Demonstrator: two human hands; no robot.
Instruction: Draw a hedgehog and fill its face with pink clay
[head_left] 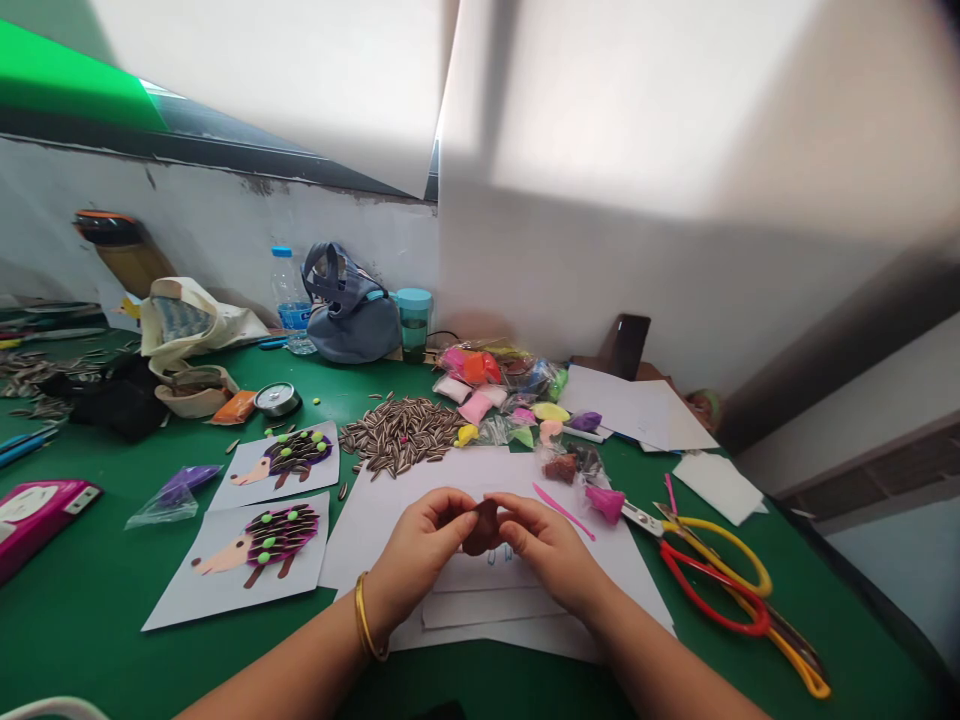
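Note:
A lump of brown modelling clay is pinched between the fingers of both hands, over a stack of white paper with faint blue marks. My left hand, a gold bangle at its wrist, grips the clay from the left. From the other side, my right hand has its fingertips on it. Just beyond the hands lie a thin pink clay strip, a bag of brown clay and a pink clay lump. Two hedgehog pictures with seed spines and green clay dots lie at the left.
A heap of striped sunflower seeds sits beyond the paper. Bagged coloured clay is piled behind it. Red and yellow scissors lie at right. A water bottle, a blue bag and a cup stand along the wall.

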